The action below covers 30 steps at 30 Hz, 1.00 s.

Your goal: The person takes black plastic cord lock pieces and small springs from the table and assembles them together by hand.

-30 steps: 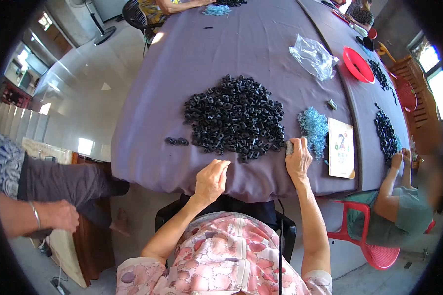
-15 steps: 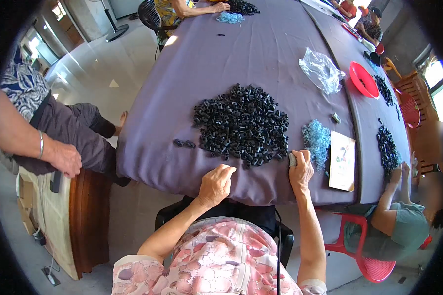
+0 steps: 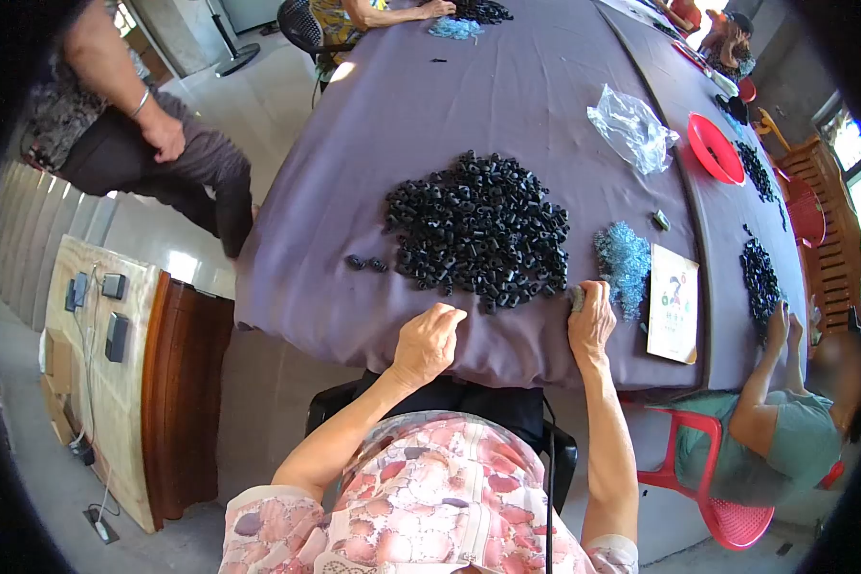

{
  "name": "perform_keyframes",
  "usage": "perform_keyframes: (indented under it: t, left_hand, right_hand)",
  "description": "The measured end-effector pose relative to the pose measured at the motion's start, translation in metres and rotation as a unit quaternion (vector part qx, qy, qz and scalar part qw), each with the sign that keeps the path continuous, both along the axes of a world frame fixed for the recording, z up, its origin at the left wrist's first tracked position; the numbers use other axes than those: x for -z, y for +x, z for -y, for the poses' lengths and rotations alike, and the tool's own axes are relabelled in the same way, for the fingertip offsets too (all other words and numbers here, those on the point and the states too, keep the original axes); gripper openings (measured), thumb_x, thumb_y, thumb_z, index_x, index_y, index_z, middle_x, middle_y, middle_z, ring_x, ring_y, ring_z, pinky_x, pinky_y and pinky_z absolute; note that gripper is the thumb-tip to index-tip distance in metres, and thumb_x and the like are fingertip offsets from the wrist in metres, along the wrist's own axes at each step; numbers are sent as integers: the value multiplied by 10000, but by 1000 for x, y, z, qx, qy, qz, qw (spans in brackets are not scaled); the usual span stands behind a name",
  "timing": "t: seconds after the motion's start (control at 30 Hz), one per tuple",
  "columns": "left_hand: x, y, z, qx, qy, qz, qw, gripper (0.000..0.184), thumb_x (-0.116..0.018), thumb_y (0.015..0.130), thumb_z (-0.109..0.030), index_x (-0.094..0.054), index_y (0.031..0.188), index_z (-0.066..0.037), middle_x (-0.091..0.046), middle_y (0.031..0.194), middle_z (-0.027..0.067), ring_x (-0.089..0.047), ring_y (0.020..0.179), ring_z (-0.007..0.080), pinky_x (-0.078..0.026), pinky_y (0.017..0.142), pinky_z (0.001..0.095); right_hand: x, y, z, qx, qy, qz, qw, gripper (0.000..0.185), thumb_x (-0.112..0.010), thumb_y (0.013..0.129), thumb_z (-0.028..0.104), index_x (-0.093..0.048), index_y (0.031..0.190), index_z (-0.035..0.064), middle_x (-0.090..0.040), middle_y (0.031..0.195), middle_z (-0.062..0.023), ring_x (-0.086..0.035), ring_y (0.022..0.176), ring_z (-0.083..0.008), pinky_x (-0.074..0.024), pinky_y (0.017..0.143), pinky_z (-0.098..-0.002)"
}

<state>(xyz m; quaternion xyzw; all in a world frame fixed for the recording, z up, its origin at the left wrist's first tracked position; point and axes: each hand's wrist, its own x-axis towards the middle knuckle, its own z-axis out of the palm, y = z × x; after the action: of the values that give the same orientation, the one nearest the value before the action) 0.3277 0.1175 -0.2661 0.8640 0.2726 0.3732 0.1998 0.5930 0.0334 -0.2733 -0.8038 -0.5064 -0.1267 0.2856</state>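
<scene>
Fingers of left hand [image 3: 429,342] and right hand [image 3: 592,323] are curling closed, any grip I cannot tell | black pieces [image 3: 483,230] are lying heaped just beyond them, on the table [image 3: 354,163] | blue bits [image 3: 624,268] are resting beside the booklet [image 3: 673,304]

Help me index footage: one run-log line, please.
left hand: curled, near black plastic pieces | right hand: grey item at fingertips | rightward: blue cluster, booklet

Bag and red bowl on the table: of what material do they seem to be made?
Bag: thin, glossy clear plastic, by its see-through creases and bright highlights.
Bowl: probably smooth plastic, by its even, bright red; painted metal cannot be ruled out.
</scene>
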Motion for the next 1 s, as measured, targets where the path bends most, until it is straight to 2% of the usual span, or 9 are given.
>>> perform_keyframes:
  t: [0.17, 0.37, 0.6, 0.9, 1.0]
  left_hand:
    - [-3, -2, 1, 0, -2, 3, 1000, 237, -562, 733, 22, -564, 957, -52, -582, 883, 92, -606, 775, 277, -506, 664, 350]
    - [1, -3, 1, -4, -1, 0, 1000, 232, -565, 736, 4, -564, 961, -52, -573, 895, 95, -604, 797, 270, -505, 676, 350]
    - [0, -5, 1, -4, -7, -11, 1000, 243, -569, 723, -2, -568, 960, -53, -554, 882, 90, -594, 750, 263, -498, 651, 352]
    - [2, -7, 1, 2, -11, -16, 1000, 257, -576, 730, -20, -576, 984, -63, -549, 894, 77, -595, 753, 247, -497, 659, 336]
    - [1, -6, 0, 6, -17, -24, 1000, 254, -577, 733, -24, -576, 983, -68, -547, 901, 74, -594, 760, 244, -495, 669, 334]
  right_hand:
    - [3, 0, -1, 15, 4, -27, 1000, 95, -537, 860, 95, -511, 944, 60, -570, 861, -134, -588, 774, -343, -452, 653, -424]
    - [3, -1, -1, 3, 9, -5, 1000, 126, -520, 833, 48, -508, 957, 63, -562, 898, -140, -582, 814, -349, -450, 670, -429]
    - [-3, -5, -1, 3, 7, 5, 1000, 222, -499, 775, -33, -501, 976, 61, -542, 929, -124, -570, 844, -345, -453, 679, -426]
    - [-2, -4, -2, 1, 23, -23, 999, 243, -503, 772, -43, -535, 989, 61, -557, 911, -121, -566, 857, -337, -449, 711, -412]
    - [-2, -3, -1, -3, 16, -16, 1000, 287, -496, 733, -64, -524, 989, 63, -544, 943, -113, -569, 875, -338, -459, 691, -417]
